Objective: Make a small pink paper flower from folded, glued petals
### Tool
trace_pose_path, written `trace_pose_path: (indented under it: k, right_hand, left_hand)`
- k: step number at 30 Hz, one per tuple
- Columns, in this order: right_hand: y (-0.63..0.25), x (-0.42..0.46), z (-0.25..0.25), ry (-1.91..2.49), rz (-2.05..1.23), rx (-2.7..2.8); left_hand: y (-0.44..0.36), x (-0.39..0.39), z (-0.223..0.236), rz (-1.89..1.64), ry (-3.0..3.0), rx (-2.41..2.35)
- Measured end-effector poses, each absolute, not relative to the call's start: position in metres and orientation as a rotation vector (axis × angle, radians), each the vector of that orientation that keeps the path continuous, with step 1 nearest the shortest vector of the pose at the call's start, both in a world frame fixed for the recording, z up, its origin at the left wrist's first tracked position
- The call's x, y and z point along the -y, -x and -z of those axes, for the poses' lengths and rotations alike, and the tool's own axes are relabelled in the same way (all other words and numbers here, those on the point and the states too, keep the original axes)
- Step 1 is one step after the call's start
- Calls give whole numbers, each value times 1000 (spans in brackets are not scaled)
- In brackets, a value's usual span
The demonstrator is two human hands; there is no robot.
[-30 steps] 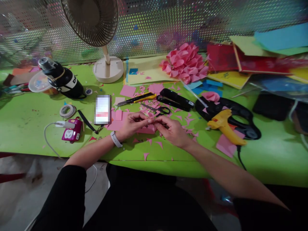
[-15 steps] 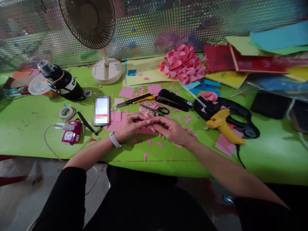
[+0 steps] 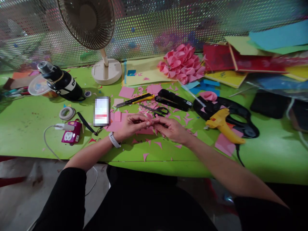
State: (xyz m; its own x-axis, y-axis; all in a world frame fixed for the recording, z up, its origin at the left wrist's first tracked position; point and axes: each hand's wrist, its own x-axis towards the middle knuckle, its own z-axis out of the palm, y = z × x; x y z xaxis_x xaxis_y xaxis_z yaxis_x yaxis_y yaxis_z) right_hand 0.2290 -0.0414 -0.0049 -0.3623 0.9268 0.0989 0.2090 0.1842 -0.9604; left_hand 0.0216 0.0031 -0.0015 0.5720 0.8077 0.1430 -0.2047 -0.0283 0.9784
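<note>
Fingertips (image 3: 148,123) of my left hand (image 3: 134,126) close in a narrow pinch just near-left of the scissors (image 3: 161,111), over the pink sheet (image 3: 115,125). The slip (image 3: 154,119), a small pink paper piece, sits on the near side of the scissors, between my two hands and mostly hidden. It should feel nearly weightless, thin, easy to crease or tear, more dry than slippery; I'd take it lightly by opposite edges. I cannot tell which way it points or how its long axis runs. My right hand (image 3: 174,131) meets it from near-right of the scissors, thumb and forefinger drawn together on it, as far as I can see. Far-right of the scissors is the flower (image 3: 184,64); its pale stick (image 3: 192,93) slants nearer and rightward.
</note>
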Motion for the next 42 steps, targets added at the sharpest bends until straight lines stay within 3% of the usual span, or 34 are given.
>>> trace_pose_path:
  k: [14, 28, 35, 42]
  right_hand:
    - [-229, 46, 10, 1101, -1214, 1671]
    - [-231, 42, 8, 997, -1325, 1682]
    - [-224, 48, 7, 1036, -1042, 1735]
    - [-227, 45, 15, 1016, -1075, 1759]
  left_hand:
    - [-23, -1, 6, -1059, -1481, -548]
    - [-23, 0, 8, -1023, -1552, -572]
    - [-22, -1, 13, -1121, -1541, -614]
    - [-22, -1, 13, -1054, -1508, -554]
